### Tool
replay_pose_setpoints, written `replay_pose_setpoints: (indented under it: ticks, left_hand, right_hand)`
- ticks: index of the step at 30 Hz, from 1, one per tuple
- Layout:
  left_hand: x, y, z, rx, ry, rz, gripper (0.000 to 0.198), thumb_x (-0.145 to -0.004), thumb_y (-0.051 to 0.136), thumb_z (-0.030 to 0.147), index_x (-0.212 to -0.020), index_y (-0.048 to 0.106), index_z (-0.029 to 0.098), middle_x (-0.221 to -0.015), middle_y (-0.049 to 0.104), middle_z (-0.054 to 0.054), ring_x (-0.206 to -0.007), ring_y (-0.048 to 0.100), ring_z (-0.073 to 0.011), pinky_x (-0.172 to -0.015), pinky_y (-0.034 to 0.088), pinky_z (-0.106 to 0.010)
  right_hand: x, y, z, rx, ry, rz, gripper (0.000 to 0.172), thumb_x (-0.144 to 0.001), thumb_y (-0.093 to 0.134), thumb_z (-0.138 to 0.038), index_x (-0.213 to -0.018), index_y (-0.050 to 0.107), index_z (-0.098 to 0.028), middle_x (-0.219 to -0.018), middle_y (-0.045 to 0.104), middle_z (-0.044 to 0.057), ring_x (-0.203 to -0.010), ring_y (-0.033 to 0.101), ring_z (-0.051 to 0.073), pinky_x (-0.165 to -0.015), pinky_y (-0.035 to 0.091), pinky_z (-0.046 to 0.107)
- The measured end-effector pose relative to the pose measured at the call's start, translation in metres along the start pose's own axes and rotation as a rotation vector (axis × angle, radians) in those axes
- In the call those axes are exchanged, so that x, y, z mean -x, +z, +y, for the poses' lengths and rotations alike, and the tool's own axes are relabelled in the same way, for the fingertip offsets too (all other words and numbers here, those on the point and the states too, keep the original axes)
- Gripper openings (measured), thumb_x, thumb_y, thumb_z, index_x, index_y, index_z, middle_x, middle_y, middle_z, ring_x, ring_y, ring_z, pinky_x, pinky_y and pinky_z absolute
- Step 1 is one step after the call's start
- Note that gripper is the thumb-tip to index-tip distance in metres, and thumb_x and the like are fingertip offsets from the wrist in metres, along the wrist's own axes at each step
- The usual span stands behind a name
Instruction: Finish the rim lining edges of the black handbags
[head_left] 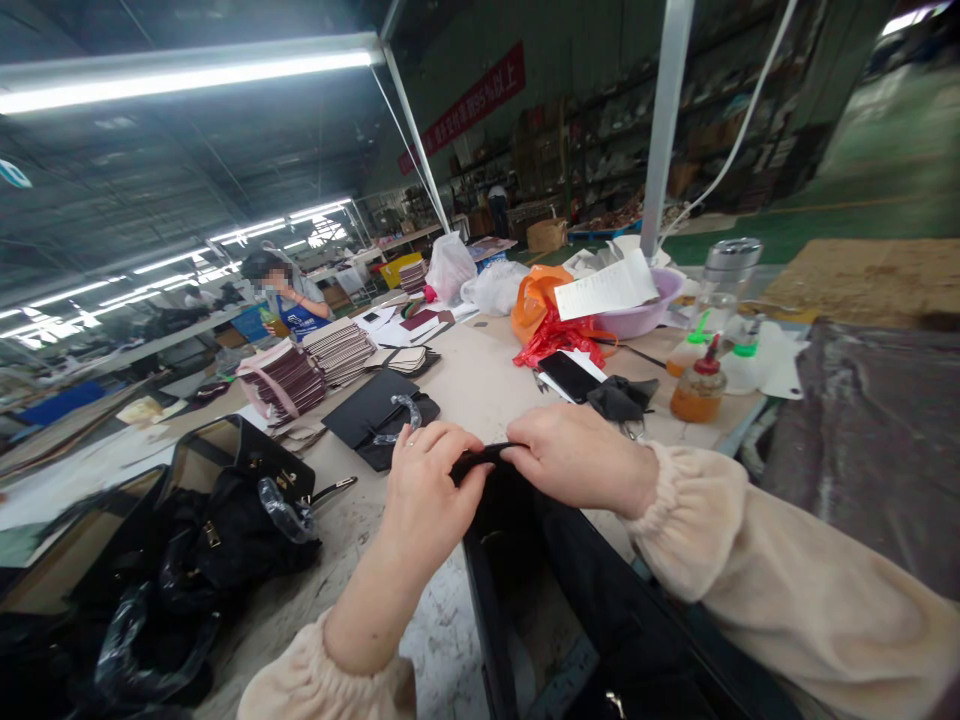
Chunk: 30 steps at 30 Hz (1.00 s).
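Observation:
Both hands pinch the upper edge of a black bag (600, 580) at the front of the table. My left hand (431, 480) has its thumb and fingers closed over the edge from the left. Close beside it, my right hand (581, 455) grips the same edge from the right. The bag's dark inside shows below, and a small metal fitting glints near the bottom of the view. A flat black panel (367, 410) with clear plastic wrap lies just beyond my left hand. Past my right hand are a phone (570, 377) and a crumpled black piece (621, 397).
More black bags (240, 500) stand at the left. Stacks of maroon pieces (281, 382) lie behind them, near a seated person (296, 300). Glue bottles (699, 388), a glass jar (727, 275), a purple basin (645, 310) and red and orange plastic bags (551, 325) stand at the right.

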<state>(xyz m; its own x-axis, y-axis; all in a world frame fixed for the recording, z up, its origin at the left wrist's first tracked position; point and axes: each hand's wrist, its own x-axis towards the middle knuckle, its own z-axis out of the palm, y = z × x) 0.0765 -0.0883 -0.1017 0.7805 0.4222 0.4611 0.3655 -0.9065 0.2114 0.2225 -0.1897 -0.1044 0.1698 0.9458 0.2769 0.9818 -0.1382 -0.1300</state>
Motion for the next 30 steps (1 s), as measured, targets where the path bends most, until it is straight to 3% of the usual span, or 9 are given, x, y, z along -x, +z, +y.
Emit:
replay_pose_setpoints:
  ticks: [30]
  left_hand:
    - [-0.0021,0.0048,-0.0017,0.021,0.065,0.009,0.011,-0.076,0.057,0.018,-0.074,0.067,0.023,-0.094,0.060,-0.002,-0.091,0.055,-0.0175,-0.104,0.028,-0.046]
  right_hand:
    - [0.0001,-0.0003,-0.0002,0.022,-0.004,-0.010,0.027,-0.086,0.041,-0.034,-0.075,0.062,-0.021,-0.081,0.068,0.005,-0.077,0.062,0.020,-0.060,0.036,0.027]
